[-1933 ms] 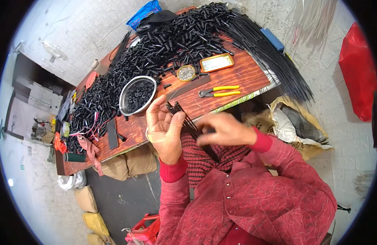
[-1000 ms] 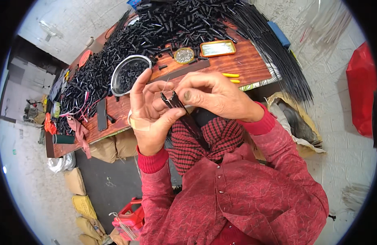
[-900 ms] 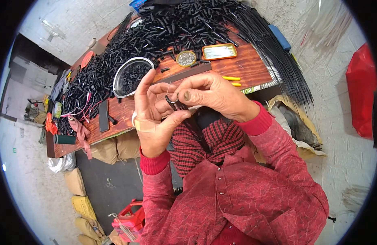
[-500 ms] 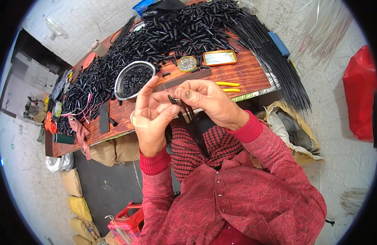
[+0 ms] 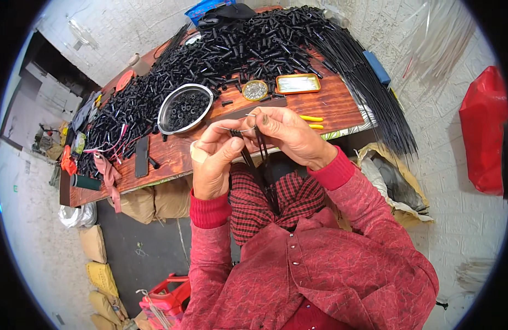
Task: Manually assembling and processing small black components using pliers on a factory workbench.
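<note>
Head view — both hands' fingers [image 5: 232, 147] pinched on thin black rods [image 5: 260, 165], steel bowl [image 5: 185, 108] just beyond.

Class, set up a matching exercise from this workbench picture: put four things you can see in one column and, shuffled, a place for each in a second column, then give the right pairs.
Things:
1. round steel bowl of small black rings
2. flat orange-rimmed metal tray
3. yellow-handled pliers
4. thin black rods

Places:
A. on the wooden table, just beyond the right hand
B. held between both hands, hanging down over the lap
C. beside the small round tin, far side of the table
D. beyond the left hand, beside the black heap

Pairs: 1-D, 2-C, 3-A, 4-B
</note>
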{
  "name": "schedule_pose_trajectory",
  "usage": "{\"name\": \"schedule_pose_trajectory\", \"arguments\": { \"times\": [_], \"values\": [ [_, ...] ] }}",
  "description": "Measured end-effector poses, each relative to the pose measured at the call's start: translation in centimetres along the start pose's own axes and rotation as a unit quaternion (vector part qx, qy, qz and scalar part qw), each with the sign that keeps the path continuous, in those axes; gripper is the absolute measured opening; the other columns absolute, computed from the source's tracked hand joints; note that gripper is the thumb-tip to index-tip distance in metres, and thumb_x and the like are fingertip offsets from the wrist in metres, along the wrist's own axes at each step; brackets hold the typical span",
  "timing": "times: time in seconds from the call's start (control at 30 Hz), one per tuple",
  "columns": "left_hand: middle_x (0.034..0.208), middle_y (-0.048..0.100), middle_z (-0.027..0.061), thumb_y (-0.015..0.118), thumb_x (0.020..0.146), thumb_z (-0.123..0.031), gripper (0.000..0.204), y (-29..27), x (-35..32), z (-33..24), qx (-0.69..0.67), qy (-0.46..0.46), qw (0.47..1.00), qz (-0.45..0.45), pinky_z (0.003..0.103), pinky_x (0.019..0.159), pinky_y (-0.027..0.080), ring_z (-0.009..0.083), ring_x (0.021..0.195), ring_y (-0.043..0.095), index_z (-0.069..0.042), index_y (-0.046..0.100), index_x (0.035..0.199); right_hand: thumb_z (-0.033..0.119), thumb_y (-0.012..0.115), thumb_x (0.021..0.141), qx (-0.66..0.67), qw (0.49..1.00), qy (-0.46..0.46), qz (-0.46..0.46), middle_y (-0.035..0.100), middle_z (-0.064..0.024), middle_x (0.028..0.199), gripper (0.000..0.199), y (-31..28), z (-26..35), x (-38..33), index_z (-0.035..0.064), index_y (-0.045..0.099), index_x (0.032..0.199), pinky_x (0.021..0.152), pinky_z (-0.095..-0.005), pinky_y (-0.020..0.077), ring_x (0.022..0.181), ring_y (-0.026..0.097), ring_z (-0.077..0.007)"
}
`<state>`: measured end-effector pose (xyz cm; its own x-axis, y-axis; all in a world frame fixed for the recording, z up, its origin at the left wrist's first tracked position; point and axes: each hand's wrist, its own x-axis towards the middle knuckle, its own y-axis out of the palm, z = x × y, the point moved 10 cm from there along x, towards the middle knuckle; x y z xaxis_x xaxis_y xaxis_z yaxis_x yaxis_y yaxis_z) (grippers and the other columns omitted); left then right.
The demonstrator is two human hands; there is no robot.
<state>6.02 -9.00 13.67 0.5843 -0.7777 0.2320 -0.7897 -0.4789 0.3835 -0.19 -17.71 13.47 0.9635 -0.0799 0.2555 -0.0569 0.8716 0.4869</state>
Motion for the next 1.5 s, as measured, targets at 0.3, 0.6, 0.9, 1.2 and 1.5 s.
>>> {"name": "schedule_pose_trajectory", "arguments": {
  "times": [0.3, 0.6, 0.9, 1.2, 1.5],
  "values": [
    [0.096, 0.071, 0.0125, 0.071, 0.088, -0.006, 0.019, -0.7, -0.1, -0.7, 0.023, 0.038, 0.999, -0.021, 0.027, 0.077, 0.052, 0.0163, 0.083, 0.067, 0.004, 0.066, 0.103, 0.033, 0.067, 0.094, 0.023, 0.999, 0.0, 0.047, 0.063, -0.0009, 0.097, 0.03, -0.4, -0.7, 0.4, 0.0049, 0.062, 0.102, 0.083, -0.0269, 0.0506, 0.091, 0.061, -0.0104],
    [0.095, 0.068, 0.0059, 0.069, 0.086, 0.002, 0.015, -2.0, -0.5, -1.8, 0.069, 0.098, 0.989, -0.092, 0.023, 0.076, 0.05, 0.0107, 0.083, 0.063, 0.004, 0.066, 0.101, 0.01, 0.071, 0.091, -0.04, 0.999, -0.012, -0.024, 0.067, -0.0008, 0.094, 0.014, -0.8, -0.6, 0.9, 0.0028, 0.064, 0.101, 0.081, -0.0248, 0.0523, 0.089, 0.063, -0.0077],
    [0.093, 0.063, 0.0032, 0.07, 0.084, 0.004, 0.011, -2.2, -0.3, -1.9, 0.051, 0.097, 0.989, -0.104, 0.021, 0.069, 0.046, 0.0077, 0.078, 0.058, 0.002, 0.064, 0.093, 0.008, 0.07, 0.09, -0.08, 0.996, -0.024, -0.023, 0.066, 0.001, 0.092, 0.016, -0.3, -1.5, 1.3, 0.0005, 0.066, 0.104, 0.072, -0.022, 0.05, 0.083, 0.06, -0.005],
    [0.092, 0.06, 0.0036, 0.072, 0.084, 0.0, 0.012, -2.2, 0.0, -1.4, 0.048, 0.08, 0.992, -0.08, 0.021, 0.069, 0.044, 0.0083, 0.079, 0.055, 0.002, 0.064, 0.093, 0.006, 0.069, 0.089, -0.103, 0.995, -0.017, -0.011, 0.065, 0.0007, 0.093, 0.016, 0.1, -1.1, 1.2, -0.0006, 0.065, 0.102, 0.076, -0.0228, 0.0509, 0.086, 0.059, -0.0055],
    [0.092, 0.059, 0.0057, 0.068, 0.083, -0.002, 0.009, -1.9, -1.2, -2.3, 0.093, 0.126, 0.984, -0.08, 0.027, 0.078, 0.044, 0.0124, 0.082, 0.054, 0.003, 0.063, 0.09, 0.011, 0.065, 0.093, -0.095, 0.994, -0.055, -0.028, 0.058, -0.0008, 0.098, 0.021, 1.5, -1.5, 0.4, -0.0009, 0.057, 0.108, 0.081, -0.0246, 0.0484, 0.091, 0.055, -0.0071]
  ]
}}
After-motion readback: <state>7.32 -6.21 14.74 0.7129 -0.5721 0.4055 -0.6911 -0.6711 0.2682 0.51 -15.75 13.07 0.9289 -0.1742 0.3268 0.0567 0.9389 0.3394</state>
